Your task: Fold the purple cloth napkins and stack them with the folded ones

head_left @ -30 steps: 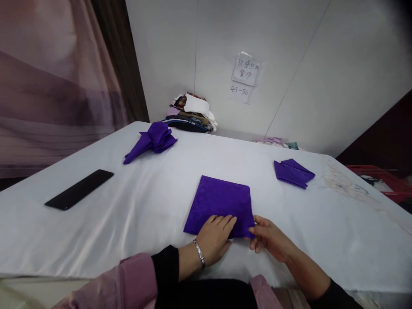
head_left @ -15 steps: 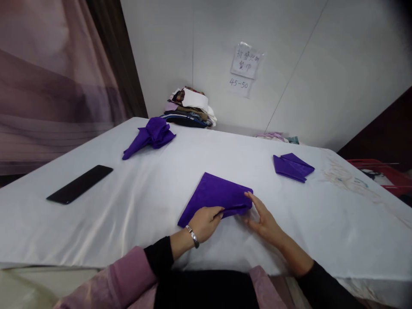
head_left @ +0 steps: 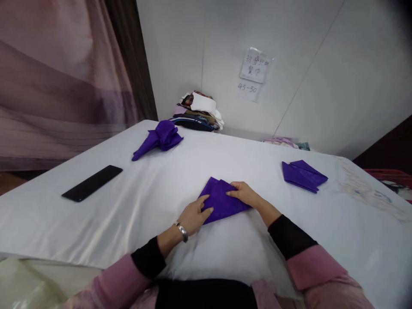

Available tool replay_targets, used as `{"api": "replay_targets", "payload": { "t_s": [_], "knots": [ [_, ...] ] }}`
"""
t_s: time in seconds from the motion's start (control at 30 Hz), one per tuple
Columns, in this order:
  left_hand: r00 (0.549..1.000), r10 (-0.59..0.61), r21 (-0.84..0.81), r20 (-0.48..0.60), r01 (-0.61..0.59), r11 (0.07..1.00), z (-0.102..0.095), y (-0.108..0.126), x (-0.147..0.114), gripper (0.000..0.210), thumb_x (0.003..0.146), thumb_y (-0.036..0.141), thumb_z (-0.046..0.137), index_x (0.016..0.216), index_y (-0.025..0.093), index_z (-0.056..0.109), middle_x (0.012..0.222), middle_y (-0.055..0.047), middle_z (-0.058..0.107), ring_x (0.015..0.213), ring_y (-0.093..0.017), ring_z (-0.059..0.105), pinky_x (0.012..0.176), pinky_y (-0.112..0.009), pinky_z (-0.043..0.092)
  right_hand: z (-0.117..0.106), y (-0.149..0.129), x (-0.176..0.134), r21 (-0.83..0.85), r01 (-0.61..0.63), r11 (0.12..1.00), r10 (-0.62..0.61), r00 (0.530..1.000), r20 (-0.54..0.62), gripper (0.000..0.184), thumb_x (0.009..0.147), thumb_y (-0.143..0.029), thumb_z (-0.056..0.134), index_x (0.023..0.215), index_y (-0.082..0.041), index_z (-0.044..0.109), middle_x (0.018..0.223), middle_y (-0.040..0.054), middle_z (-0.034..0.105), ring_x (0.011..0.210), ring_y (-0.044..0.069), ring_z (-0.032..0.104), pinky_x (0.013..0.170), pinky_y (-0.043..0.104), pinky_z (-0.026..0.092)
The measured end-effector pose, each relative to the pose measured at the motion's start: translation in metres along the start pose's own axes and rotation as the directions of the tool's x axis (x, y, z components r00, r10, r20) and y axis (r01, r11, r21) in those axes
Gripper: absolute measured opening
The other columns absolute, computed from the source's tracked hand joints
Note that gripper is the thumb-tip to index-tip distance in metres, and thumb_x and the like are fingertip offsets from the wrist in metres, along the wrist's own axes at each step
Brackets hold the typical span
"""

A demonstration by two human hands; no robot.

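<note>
Purple cloth (head_left: 223, 206), one, folded: laid on the white tablecloth (head_left: 144, 214), near side, between both hands. Its left edge is touched by the left hand (head_left: 192, 216), thumb and fingers spread; whether it is gripped cannot be told. Its upper right edge is pinched by the right hand (head_left: 247, 195).

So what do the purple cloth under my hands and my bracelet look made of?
The cloth: probably thin woven fabric, fairly matte, as its flat folds and crisp edges suggest. The bracelet: likely polished metal, from its silvery shine; type unclear.
</note>
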State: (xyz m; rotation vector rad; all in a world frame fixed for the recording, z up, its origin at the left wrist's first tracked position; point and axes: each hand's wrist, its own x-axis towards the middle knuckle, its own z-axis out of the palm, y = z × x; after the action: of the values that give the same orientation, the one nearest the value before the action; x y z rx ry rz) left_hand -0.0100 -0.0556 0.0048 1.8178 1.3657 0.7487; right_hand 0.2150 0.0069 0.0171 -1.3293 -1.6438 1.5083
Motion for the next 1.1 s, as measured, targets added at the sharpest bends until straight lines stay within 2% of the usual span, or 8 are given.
{"api": "replay_targets", "payload": {
  "t_s": [0.07,0.17,0.3,0.43,0.57,0.7,0.97,1.1],
  "knots": [
    [0.998,-0.065,0.079,-0.020,0.066,0.995,-0.012,-0.008,-0.005,0.051,0.081,0.036,0.051,0.129,0.020,0.045,0.089,-0.003,0.070,0.079,-0.020,0.065,0.070,-0.032,0.049,0.002,0.005,0.018,-0.109,0.021,0.994,-0.025,0.999,-0.028,0.013,0.069,-0.030,0.063,0.073,-0.019,0.057,0.062,-0.0041,0.060,0.054,0.011,0.054,0.053,0.022,0.043],
    [0.996,-0.083,0.101,-0.035,0.086,0.991,-0.027,-0.018,-0.020,0.050,0.081,0.035,0.050,0.129,0.023,0.043,0.082,0.002,0.069,0.068,-0.016,0.063,0.067,-0.030,0.048,0.005,0.012,0.034,-0.301,0.063,0.952,-0.097,0.990,-0.099,0.009,0.070,-0.028,0.060,0.071,-0.019,0.058,0.063,-0.0041,0.059,0.057,0.011,0.053,0.054,0.022,0.041],
    [0.996,-0.063,0.062,-0.064,0.067,0.996,-0.032,-0.030,-0.040,0.051,0.079,0.032,0.052,0.129,0.024,0.041,0.081,0.004,0.067,0.070,-0.015,0.062,0.069,-0.030,0.049,0.009,0.012,0.040,-0.455,0.053,0.889,-0.136,0.979,-0.151,0.008,0.072,-0.027,0.059,0.075,-0.020,0.060,0.069,-0.0025,0.062,0.064,0.014,0.055,0.059,0.024,0.040],
    [0.992,0.028,0.127,-0.125,-0.012,0.992,-0.026,-0.038,-0.051,0.054,0.076,0.027,0.056,0.128,0.024,0.043,0.088,0.000,0.066,0.081,-0.017,0.061,0.077,-0.035,0.049,0.013,0.006,0.040,-0.617,0.008,0.787,-0.162,0.967,-0.194,0.016,0.075,-0.028,0.060,0.090,-0.024,0.063,0.084,0.0010,0.067,0.076,0.018,0.060,0.069,0.028,0.042],
    [0.976,0.109,0.188,-0.191,-0.073,0.980,-0.025,-0.041,-0.056,0.051,0.075,0.020,0.056,0.125,0.025,0.046,0.086,-0.001,0.064,0.083,-0.019,0.059,0.080,-0.039,0.048,0.019,0.006,0.040,-0.675,0.002,0.738,-0.201,0.955,-0.216,0.029,0.077,-0.025,0.059,0.106,-0.025,0.061,0.101,0.0043,0.067,0.094,0.022,0.061,0.080,0.032,0.043],
    [0.970,0.129,0.201,-0.208,-0.086,0.976,-0.026,-0.042,-0.057,0.046,0.077,0.021,0.053,0.122,0.026,0.048,0.081,0.000,0.063,0.077,-0.018,0.059,0.077,-0.038,0.048,0.025,0.008,0.043,-0.672,0.018,0.740,-0.239,0.941,-0.238,0.036,0.080,-0.025,0.056,0.116,-0.024,0.056,0.111,0.0050,0.065,0.102,0.022,0.059,0.087,0.033,0.043],
    [0.959,0.154,0.241,-0.239,-0.095,0.966,-0.022,-0.044,-0.057,0.040,0.079,0.022,0.052,0.119,0.024,0.049,0.077,0.000,0.062,0.075,-0.018,0.059,0.073,-0.037,0.048,0.031,0.013,0.051,-0.725,0.067,0.685,-0.325,0.919,-0.222,0.033,0.084,-0.026,0.052,0.117,-0.021,0.057,0.120,0.0068,0.060,0.108,0.022,0.056,0.095,0.036,0.040],
    [0.954,0.172,0.272,-0.245,-0.103,0.957,-0.021,-0.044,-0.056,0.040,0.079,0.020,0.050,0.119,0.023,0.048,0.076,0.001,0.062,0.074,-0.018,0.058,0.073,-0.037,0.048,0.031,0.018,0.054,-0.749,0.104,0.654,-0.377,0.904,-0.203,0.032,0.084,-0.025,0.052,0.115,-0.018,0.058,0.117,0.0080,0.061,0.108,0.022,0.055,0.095,0.035,0.039]
  ]
}}
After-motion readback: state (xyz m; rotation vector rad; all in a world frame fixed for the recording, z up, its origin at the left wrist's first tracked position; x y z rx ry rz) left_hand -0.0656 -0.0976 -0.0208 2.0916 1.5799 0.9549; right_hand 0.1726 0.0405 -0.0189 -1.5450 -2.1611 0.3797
